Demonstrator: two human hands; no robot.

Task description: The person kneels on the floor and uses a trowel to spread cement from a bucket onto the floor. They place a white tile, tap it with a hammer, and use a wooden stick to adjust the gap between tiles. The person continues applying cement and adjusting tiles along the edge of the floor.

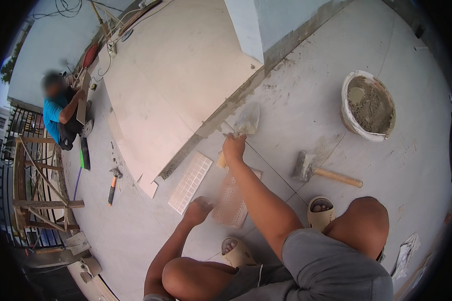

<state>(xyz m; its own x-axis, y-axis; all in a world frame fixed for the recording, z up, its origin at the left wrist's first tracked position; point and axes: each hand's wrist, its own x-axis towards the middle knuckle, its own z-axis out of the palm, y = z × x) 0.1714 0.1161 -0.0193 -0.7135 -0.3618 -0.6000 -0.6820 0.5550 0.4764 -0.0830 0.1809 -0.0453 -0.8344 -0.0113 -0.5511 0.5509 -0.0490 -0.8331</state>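
Note:
My right hand (234,147) is wrapped round a trowel (248,119), its blade smeared by motion over the floor beside the raised slab's edge. The end of its wooden handle shows below the fist. Down and to the left, my left hand (198,210) is closed at the near left edge of a reddish-brown tile strip (230,210). That strip has a ridged grid face and looks blurred. Flat on the floor just beyond my left hand lies a second tile strip (190,183), with pale grid lines.
A mallet (306,167) lies right of my arm. The bucket of mortar (370,106) stands at the far right. A large pale slab (181,65) fills the far middle. At left are a hammer (114,185), a wooden frame (42,185) and a crouching person (60,108) holding a board.

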